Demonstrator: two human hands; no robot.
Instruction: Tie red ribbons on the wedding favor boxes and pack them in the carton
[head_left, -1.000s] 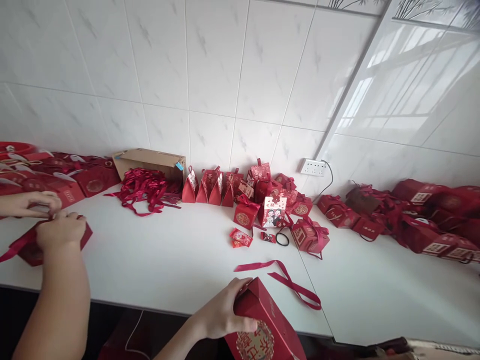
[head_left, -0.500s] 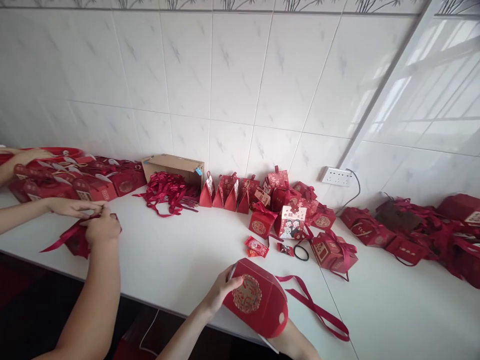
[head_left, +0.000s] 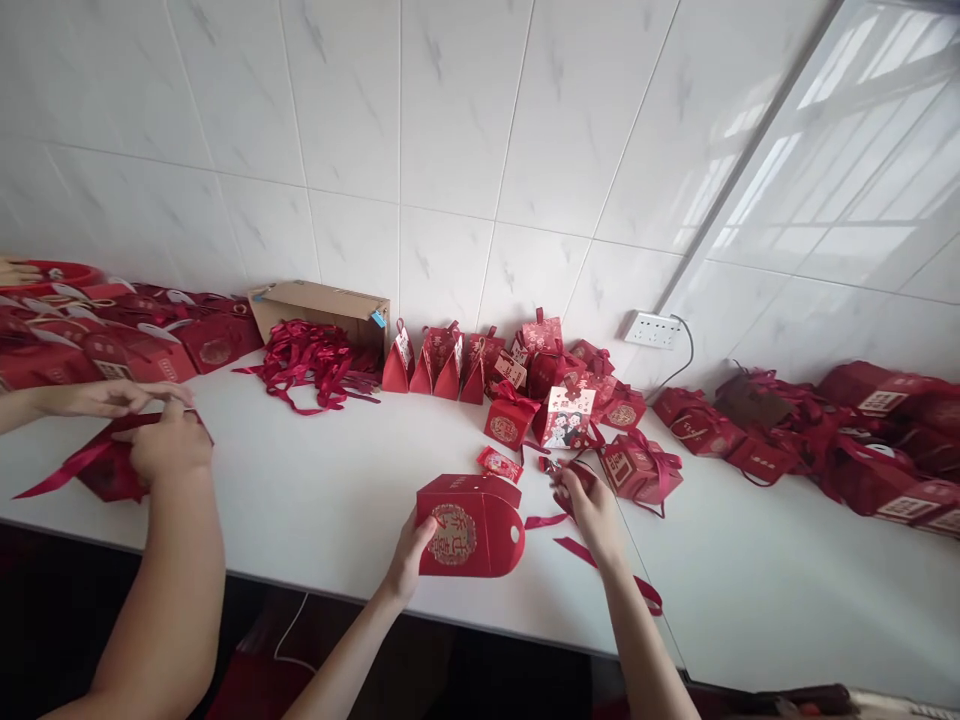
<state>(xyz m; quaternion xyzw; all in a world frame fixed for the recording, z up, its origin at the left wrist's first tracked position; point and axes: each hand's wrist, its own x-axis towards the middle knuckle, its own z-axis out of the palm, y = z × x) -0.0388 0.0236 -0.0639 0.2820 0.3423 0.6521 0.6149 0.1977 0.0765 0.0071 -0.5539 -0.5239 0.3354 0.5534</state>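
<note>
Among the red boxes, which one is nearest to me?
The box in your left hand, its holed flap showing. The co-worker's box is off to the left; the others sit farther away.

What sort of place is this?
Likely a small workroom for handwork, though possibly someone's home: a long white table, a heap of red ribbons and many red gift boxes.

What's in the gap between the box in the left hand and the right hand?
In the head view, one end of a red ribbon shows on the table between the box, held by the left hand, and the right hand.
</note>
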